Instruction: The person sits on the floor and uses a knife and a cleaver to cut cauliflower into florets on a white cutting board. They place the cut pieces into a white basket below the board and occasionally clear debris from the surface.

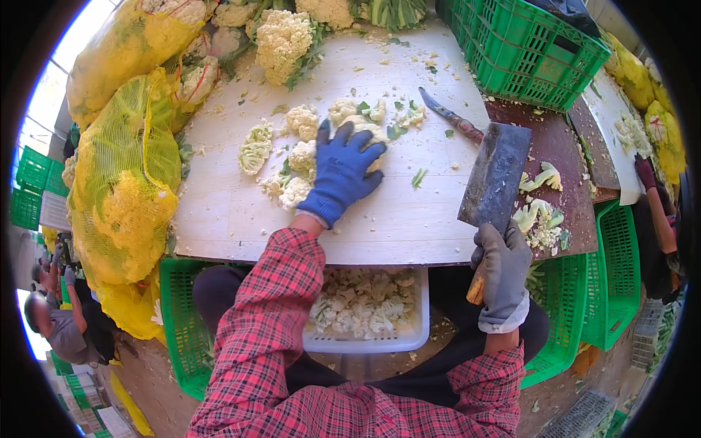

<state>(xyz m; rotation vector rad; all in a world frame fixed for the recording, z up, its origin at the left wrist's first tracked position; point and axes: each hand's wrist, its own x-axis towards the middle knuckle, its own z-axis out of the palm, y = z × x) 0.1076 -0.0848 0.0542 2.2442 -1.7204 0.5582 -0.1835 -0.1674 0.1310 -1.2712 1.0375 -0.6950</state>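
My left hand, in a blue coated glove, lies spread over cut cauliflower florets on the white tabletop; what its palm touches is hidden. My right hand, in a grey glove, grips a cleaver by its wooden handle, the broad dark blade pointing up over the table's right part. Beyond the blade lies a curved knife with a wrapped handle. A whole cauliflower head sits at the back. Below the table edge, a white plastic basket holds many florets.
Yellow mesh sacks of cauliflower crowd the left side. A green crate stands at the back right. Trimmings lie on the brown board. Other green crates flank my legs. Other people work at far left and right.
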